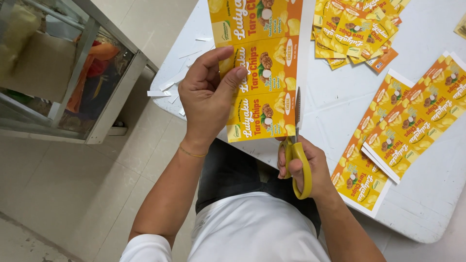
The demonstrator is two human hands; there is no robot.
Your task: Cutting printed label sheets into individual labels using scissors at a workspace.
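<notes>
Left hand [206, 97] pinches label strip [264, 73]; right hand [303, 165] grips yellow scissors [297, 155] (blades along strip's right edge).

Single view only, worn on the person's head, aimed steeply down past the chest and lap. It sits close: the white table [427, 213] fills the upper right, its rounded edge running diagonally toward the lower right, and the tiled floor [58, 194] takes the left side below that edge. Left of the table, at the frame's top left, stands a metal-framed glass cabinet [92, 97]. Both hands are near the lens, just off the table's near edge. No second view, so no overlap to report.
</notes>
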